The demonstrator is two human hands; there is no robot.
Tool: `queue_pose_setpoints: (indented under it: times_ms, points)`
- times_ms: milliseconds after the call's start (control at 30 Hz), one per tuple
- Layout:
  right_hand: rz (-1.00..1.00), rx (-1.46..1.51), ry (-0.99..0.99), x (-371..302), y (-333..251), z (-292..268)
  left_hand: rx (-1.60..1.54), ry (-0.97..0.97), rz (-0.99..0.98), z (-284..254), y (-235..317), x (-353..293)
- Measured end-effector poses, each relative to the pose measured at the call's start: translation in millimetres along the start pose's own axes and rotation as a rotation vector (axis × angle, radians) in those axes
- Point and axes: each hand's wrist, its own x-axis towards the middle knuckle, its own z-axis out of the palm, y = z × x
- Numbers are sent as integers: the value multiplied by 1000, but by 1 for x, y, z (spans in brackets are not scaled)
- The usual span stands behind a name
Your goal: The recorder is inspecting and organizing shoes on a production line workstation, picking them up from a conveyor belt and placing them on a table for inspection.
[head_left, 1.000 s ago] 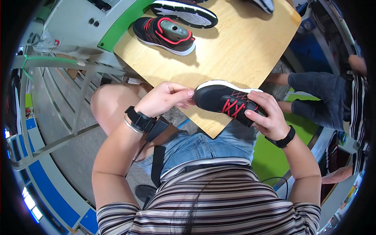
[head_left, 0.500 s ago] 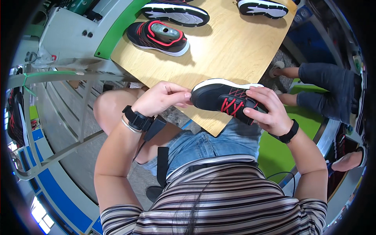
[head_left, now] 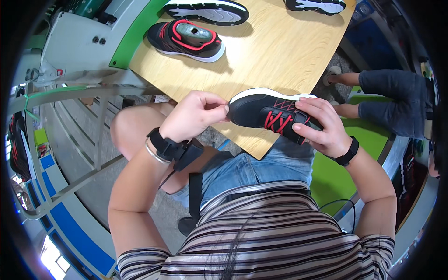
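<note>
A black sneaker (head_left: 252, 112) with red laces and a white sole is held tilted over the near edge of the wooden table, its toe toward the left. My right hand (head_left: 324, 127) grips it at the tongue and collar, thumb on the near side and fingers over the far side. At the toe, my left hand (head_left: 195, 114) has thumb and fingertips pinched together against the sole edge. Anything between those fingertips is too small or hidden to make out.
Another black-and-red shoe (head_left: 163, 41) stands on the table (head_left: 266, 56) with a grey-green form inside. Behind it a shoe (head_left: 210, 13) lies sole outward, and another shoe (head_left: 317, 4) is at the far right. Metal rails (head_left: 100, 130) stand left; a person's legs (head_left: 382, 100) are at right.
My left fingers have drawn into a tighter pinch at the toe. The sneaker and both hands shifted only slightly; the whole view has moved a little, with the table's shoes appearing higher.
</note>
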Motion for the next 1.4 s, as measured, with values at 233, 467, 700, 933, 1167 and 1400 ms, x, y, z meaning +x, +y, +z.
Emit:
queue_pose_setpoints:
  times_ms: [233, 467, 700, 933, 1167, 1400]
  points:
    - [12, 33, -20, 3, 2, -1, 54, -3, 17, -2, -2, 3]
    - [6, 50, -52, 0, 2, -4, -64, -115, 16, -18, -11, 9]
    - [8, 51, -41, -5, 0, -3, 57, -201, 9, -23, -1, 13]
    - [-31, -32, 7, -9, -2, 5, 62, -166, 31, -17, 6, 6]
    - [-23, -33, 28, -6, -4, 6, 205, 48, 77, 2, 0, -2]
    - [-26, -53, 48, -8, -6, 7, -50, -110, 49, -11, -12, 2]
